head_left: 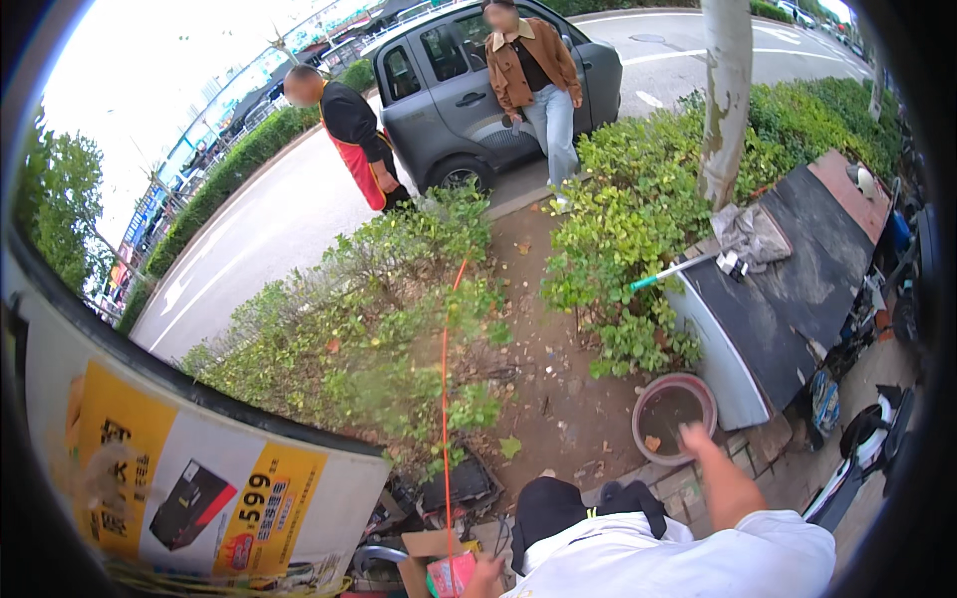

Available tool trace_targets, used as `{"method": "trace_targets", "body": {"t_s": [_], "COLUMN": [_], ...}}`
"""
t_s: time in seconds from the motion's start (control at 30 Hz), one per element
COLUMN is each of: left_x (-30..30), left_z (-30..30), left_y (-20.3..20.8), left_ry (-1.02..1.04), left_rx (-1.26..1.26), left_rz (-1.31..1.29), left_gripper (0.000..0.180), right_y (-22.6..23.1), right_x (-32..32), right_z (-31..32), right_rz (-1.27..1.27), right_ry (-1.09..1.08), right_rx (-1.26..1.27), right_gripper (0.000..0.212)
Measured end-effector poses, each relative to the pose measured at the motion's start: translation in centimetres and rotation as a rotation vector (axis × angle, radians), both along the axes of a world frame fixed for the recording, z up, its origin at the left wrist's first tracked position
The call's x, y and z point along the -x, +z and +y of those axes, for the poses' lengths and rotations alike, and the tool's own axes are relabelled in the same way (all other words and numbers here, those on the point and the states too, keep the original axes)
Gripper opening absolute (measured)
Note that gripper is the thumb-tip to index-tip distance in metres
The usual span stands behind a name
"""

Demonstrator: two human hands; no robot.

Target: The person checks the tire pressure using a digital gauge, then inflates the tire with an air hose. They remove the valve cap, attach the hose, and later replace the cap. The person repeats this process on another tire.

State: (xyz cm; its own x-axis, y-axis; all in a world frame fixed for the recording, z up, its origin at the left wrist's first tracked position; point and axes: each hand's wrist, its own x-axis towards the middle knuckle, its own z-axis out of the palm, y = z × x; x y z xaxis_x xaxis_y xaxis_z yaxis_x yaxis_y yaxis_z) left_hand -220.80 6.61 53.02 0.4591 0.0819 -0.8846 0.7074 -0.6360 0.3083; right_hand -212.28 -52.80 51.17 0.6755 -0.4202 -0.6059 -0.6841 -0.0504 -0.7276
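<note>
My left hand point(485, 575) is low in the picture, beside a pink package point(451, 575) and an opened cardboard box point(427, 544). Its fingers are partly cut off by the lower edge, so a grip cannot be made out. An orange-red cable point(445, 399) runs from the bushes down in front of the pink package. On the right, my right hand point(698, 441) hangs over the near rim of a round reddish basin point(646, 446). The basin holds murky water and a floating brown leaf point(653, 443). Blur hides how the right fingers are set.
A white cabinet with a yellow poster point(130, 429) blocks the left. A dark-topped bench point(788, 289) with a grey rag point(750, 237) stands right of the basin. Bushes point(339, 309) flank a dirt path point(543, 399). Two people stand by a grey car point(449, 110).
</note>
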Motion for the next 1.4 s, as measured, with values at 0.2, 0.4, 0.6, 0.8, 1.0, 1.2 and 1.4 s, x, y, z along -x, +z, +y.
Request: {"method": "trace_targets", "body": {"t_s": [0.2,0.4,0.6,0.8,1.0,1.2,1.4], "left_x": [-12.4,-41.7,-79.6,-97.7,-111.9,-129.8,-147.0], "left_z": [3.0,3.2,-8.3,-18.9,-29.0,-37.2,-40.0], "left_y": [-5.4,-7.8,-0.7,2.0,6.0,8.7,5.9], "left_ry": [0.065,-0.041,0.186,0.311,0.248,0.523,0.493], "left_rx": [-0.084,-0.084,0.216,0.276,0.497,0.788,0.834], "left_rz": [0.091,-0.106,-0.672,-0.442,-0.332,-0.345,-0.271], "left_gripper": [0.025,0.023,0.034,0.034,0.039,0.031,0.026], "right_y": [12.0,10.2,8.0,5.6,10.1,9.3,6.7], "right_x": [-33.8,-43.8,-54.5,-78.8,-100.6,-116.4,-133.7], "right_z": [5.5,11.4,5.5,1.2,4.2,4.0,1.4], "right_rz": [-0.358,-0.067,0.055,0.004,-0.155,-0.228,-0.145], "right_ry": [0.262,0.024,-0.195,0.053,0.204,0.531,0.666], "right_rx": [0.045,-0.366,-0.379,-0.146,-0.45,-0.468,-0.345], "right_gripper": [0.028,0.026,0.024,0.026,0.025,0.028,0.026]}}
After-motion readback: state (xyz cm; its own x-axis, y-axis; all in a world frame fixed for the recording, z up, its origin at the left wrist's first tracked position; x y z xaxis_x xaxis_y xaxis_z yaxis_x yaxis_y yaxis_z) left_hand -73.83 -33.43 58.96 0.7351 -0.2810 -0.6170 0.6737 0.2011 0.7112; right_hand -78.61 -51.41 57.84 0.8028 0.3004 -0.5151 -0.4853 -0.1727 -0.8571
